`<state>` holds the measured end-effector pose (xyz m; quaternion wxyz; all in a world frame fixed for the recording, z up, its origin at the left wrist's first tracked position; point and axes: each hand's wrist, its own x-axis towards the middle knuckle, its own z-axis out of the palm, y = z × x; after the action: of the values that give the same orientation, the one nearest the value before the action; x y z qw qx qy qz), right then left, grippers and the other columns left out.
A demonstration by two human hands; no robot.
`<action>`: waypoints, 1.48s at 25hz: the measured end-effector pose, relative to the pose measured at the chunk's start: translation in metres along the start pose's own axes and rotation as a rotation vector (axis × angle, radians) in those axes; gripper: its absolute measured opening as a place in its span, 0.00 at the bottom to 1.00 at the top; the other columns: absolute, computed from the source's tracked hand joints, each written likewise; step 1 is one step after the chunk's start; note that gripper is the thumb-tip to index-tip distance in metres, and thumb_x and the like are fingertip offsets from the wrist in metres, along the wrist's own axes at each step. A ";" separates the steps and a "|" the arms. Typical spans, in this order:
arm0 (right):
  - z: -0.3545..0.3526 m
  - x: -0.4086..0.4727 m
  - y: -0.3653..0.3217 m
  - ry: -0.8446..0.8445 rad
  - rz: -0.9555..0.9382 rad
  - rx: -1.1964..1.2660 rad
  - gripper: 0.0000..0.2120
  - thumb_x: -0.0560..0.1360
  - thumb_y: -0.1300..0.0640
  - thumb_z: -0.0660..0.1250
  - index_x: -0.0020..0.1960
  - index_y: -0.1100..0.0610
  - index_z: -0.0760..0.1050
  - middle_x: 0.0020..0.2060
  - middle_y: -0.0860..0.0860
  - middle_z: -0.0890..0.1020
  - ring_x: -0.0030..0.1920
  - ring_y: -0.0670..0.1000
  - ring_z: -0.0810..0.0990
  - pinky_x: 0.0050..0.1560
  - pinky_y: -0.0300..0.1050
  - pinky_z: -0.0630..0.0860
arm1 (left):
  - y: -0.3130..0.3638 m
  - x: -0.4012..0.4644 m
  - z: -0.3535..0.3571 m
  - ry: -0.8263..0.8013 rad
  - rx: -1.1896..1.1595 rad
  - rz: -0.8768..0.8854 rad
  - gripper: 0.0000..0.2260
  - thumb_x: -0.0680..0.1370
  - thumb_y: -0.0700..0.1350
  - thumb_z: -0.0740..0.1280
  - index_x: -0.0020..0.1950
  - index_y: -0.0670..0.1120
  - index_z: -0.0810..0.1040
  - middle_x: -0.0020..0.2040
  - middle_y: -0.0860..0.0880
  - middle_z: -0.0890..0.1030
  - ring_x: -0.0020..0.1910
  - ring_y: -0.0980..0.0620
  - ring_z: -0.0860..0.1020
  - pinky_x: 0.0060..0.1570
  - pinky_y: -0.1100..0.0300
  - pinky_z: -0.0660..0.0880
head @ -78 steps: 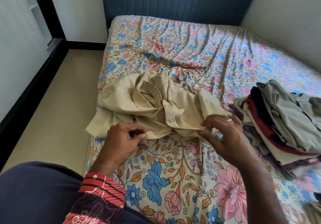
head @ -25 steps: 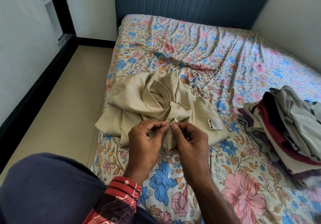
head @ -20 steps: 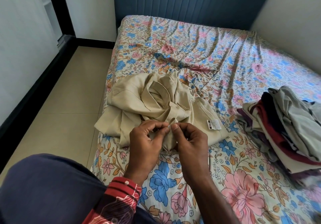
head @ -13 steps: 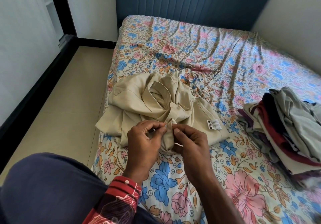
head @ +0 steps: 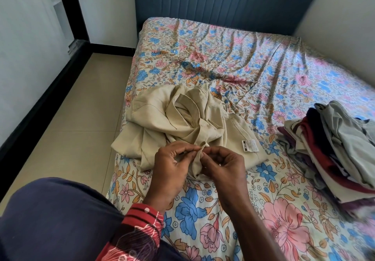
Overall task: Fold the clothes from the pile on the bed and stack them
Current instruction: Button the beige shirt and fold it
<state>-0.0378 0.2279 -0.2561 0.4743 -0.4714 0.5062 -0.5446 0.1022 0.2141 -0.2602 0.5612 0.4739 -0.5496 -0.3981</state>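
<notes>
A crumpled beige garment (head: 172, 123) lies on the floral bed sheet (head: 243, 62) near the bed's left edge, its white care label (head: 250, 145) showing on the right. My left hand (head: 172, 165) and my right hand (head: 221, 165) meet at the garment's near edge, each pinching a raised fold of the beige cloth between thumb and fingers. A pile of clothes (head: 334, 145) in grey, maroon, dark and white sits on the bed at the right.
A blue padded headboard (head: 223, 3) stands at the far end, with a wall on the right. The beige tiled floor (head: 77, 118) runs along the bed's left side beside a black-framed wall panel (head: 30, 98).
My hands came together from the garment's two sides to its near middle edge. The garment's right part now lies flat with the label showing. In the last second the hands barely shift.
</notes>
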 end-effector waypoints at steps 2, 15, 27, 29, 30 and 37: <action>0.002 -0.001 0.002 0.001 0.008 0.005 0.03 0.77 0.62 0.74 0.50 0.59 0.85 0.41 0.61 0.87 0.41 0.62 0.85 0.45 0.59 0.82 | 0.001 -0.001 -0.001 0.042 -0.003 -0.018 0.09 0.75 0.35 0.75 0.47 0.49 0.87 0.44 0.57 0.86 0.47 0.59 0.84 0.48 0.65 0.80; 0.009 0.000 0.005 0.117 -0.179 -0.248 0.04 0.76 0.63 0.75 0.49 0.56 0.85 0.38 0.49 0.87 0.37 0.47 0.85 0.38 0.38 0.80 | 0.006 -0.003 0.000 0.016 0.017 -0.172 0.08 0.81 0.41 0.68 0.47 0.49 0.86 0.43 0.53 0.86 0.44 0.60 0.83 0.43 0.66 0.77; 0.011 -0.001 0.010 0.057 -0.176 -0.148 0.05 0.77 0.64 0.74 0.50 0.55 0.84 0.35 0.53 0.84 0.32 0.49 0.78 0.31 0.53 0.78 | 0.002 -0.001 -0.001 -0.024 -0.076 -0.239 0.08 0.82 0.40 0.67 0.46 0.45 0.84 0.41 0.48 0.85 0.44 0.51 0.83 0.45 0.58 0.81; 0.010 0.000 0.012 0.050 -0.188 -0.168 0.06 0.77 0.65 0.74 0.51 0.56 0.85 0.37 0.52 0.86 0.35 0.48 0.81 0.34 0.49 0.80 | 0.000 0.000 -0.002 -0.037 -0.045 -0.247 0.08 0.82 0.40 0.67 0.46 0.46 0.84 0.40 0.49 0.85 0.41 0.54 0.82 0.41 0.61 0.79; 0.008 0.000 0.013 0.049 -0.201 -0.196 0.07 0.76 0.65 0.74 0.51 0.56 0.86 0.38 0.51 0.86 0.37 0.47 0.83 0.37 0.44 0.81 | -0.001 0.000 -0.002 -0.040 -0.004 -0.232 0.08 0.82 0.40 0.68 0.45 0.47 0.84 0.39 0.51 0.84 0.39 0.57 0.81 0.39 0.63 0.77; 0.005 0.001 0.021 0.061 -0.403 -0.556 0.07 0.76 0.63 0.75 0.53 0.55 0.86 0.43 0.43 0.86 0.44 0.42 0.85 0.46 0.38 0.82 | 0.000 0.000 -0.006 -0.034 0.138 -0.215 0.11 0.81 0.42 0.69 0.39 0.44 0.84 0.34 0.48 0.82 0.34 0.51 0.79 0.37 0.53 0.78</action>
<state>-0.0321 0.2252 -0.2764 0.1951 -0.6565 0.5460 -0.4825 0.1077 0.2146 -0.2601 0.4718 0.5609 -0.5312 -0.4250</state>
